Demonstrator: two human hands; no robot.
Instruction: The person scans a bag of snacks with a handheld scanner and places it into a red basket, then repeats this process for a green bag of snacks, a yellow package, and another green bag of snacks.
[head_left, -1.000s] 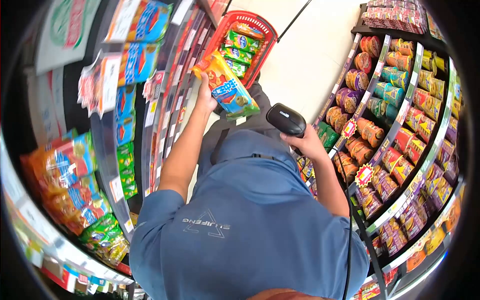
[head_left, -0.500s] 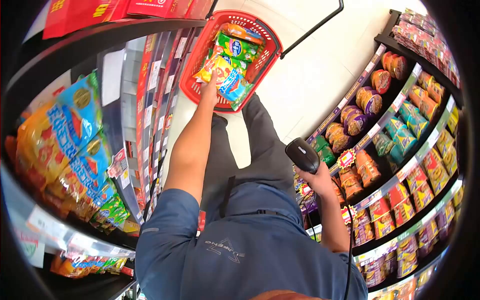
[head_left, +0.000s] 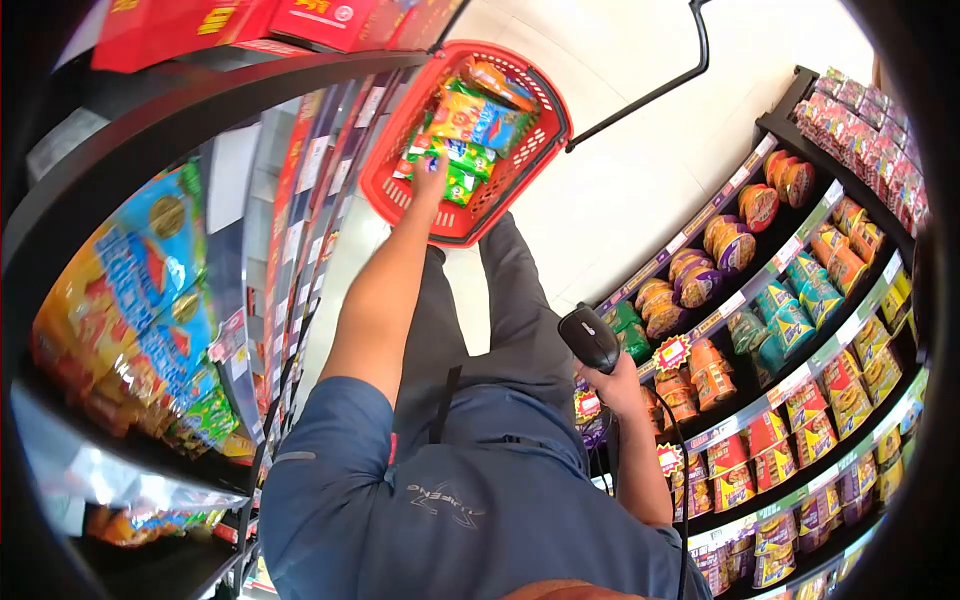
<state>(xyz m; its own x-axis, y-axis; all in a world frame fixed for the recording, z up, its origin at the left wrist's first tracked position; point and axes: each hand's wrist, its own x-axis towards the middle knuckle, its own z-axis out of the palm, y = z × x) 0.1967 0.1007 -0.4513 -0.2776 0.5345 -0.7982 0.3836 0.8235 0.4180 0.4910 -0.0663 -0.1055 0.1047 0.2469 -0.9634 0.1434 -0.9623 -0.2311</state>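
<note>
reaching down into the red basket [head_left: 393,188], the left hand [head_left: 431,172] touches the snack packets [head_left: 472,120] piled inside; whether it grips one i cannot tell; the right hand [head_left: 612,385] is closed round the scanner [head_left: 588,338]; best, i judge, to lay packets flat, clear of the rim.

Ahead on the floor [head_left: 620,180], between two racks: a shopping basket [head_left: 395,190] with snack packets [head_left: 475,115] piled inside. Left hand [head_left: 432,172] inside the basket, resting on the packets. To the left, shelves of snack bags [head_left: 140,290]; to the right, shelves of cup noodles [head_left: 740,240]. Right hand [head_left: 618,385] close to the body, just beside the right rack, wrapped around a barcode scanner [head_left: 588,338].
</note>
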